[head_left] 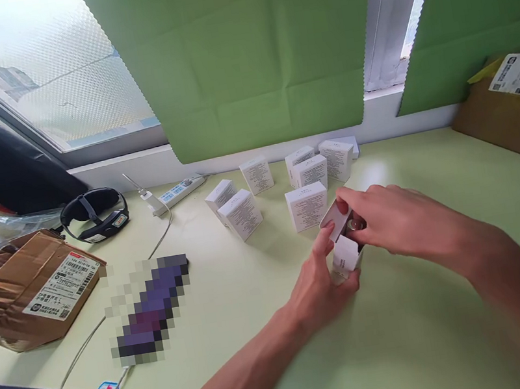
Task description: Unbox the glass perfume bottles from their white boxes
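Observation:
A small white carton (346, 253) is tilted above the table, its top flaps open. My left hand (321, 286) is wrapped around it from the left, with the thumb on the raised flap. My right hand (382, 218) is curled over the opening from the right, its fingertips at the flap and the mouth. Inside the carton a small, shiny, roundish thing (355, 225) shows partly between the right fingers. Whether those fingers grip it or only the carton is hidden. Just beyond my hands stands a closed white carton (308, 205) with printed text.
Several similar white cartons (257, 175) stand toward the window. On the left are a phone-like pixelated thing (154, 310) on a white cable (80, 351), a power strip (181, 192), a black headset (96, 217) and a brown parcel (64, 284). A cardboard box (505, 119) sits far right.

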### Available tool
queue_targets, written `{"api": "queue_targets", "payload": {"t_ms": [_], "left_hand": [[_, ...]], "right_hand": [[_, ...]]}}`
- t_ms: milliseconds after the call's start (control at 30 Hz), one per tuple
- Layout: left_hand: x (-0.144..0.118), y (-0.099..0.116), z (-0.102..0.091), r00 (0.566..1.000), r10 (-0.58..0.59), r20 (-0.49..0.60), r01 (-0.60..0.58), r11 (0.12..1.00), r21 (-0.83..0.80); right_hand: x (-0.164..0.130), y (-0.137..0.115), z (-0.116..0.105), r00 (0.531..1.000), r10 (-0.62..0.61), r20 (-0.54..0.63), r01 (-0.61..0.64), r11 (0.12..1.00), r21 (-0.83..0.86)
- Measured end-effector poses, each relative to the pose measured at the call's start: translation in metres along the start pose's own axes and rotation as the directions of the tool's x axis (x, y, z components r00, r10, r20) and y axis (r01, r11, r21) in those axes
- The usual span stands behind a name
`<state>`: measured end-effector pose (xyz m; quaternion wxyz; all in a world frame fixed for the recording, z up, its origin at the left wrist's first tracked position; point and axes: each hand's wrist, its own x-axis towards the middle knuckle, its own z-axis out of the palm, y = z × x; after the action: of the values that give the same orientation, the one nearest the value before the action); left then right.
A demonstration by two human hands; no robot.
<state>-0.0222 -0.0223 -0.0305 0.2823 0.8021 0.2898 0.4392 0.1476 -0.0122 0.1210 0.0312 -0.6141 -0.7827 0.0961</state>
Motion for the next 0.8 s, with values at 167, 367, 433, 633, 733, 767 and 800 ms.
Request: {"api": "queue_targets", "payload": {"t_ms": [167,367,433,633,733,767,800], "left_hand": [[-0.001,-0.004,-0.003,0.996,-0.078,-0.045,0.081,0.993,0.09],[-0.001,-0.004,-0.005,0.986,-0.147,-0.073,0.156,0.98,0.126],[-0.001,-0.006,-0.006,0.985,-0.159,-0.064,0.164,0.982,0.092],[0.002,-0.008,-0.009,0.982,-0.186,-0.037,0.182,0.979,-0.092],[0.004,-0.006,-0.012,0.977,-0.207,-0.053,0.197,0.969,-0.149],[0.005,-0.006,-0.013,0.975,-0.213,-0.06,0.202,0.967,-0.156],[0.005,-0.005,-0.014,0.974,-0.218,-0.064,0.205,0.966,-0.16]], "right_hand": [[-0.001,0.001,-0.008,0.979,0.043,-0.197,-0.03,0.997,0.069],[-0.011,0.008,-0.038,0.938,0.173,-0.299,-0.094,0.961,0.261],[-0.018,0.019,-0.048,0.902,0.231,-0.364,-0.126,0.948,0.291],[-0.02,0.078,-0.058,0.774,0.417,-0.475,-0.297,0.903,0.309],[-0.002,0.113,-0.047,0.789,0.515,-0.334,-0.395,0.843,0.366],[0.005,0.124,-0.042,0.791,0.531,-0.305,-0.412,0.83,0.376],[0.012,0.135,-0.036,0.792,0.543,-0.28,-0.429,0.821,0.378]]}}
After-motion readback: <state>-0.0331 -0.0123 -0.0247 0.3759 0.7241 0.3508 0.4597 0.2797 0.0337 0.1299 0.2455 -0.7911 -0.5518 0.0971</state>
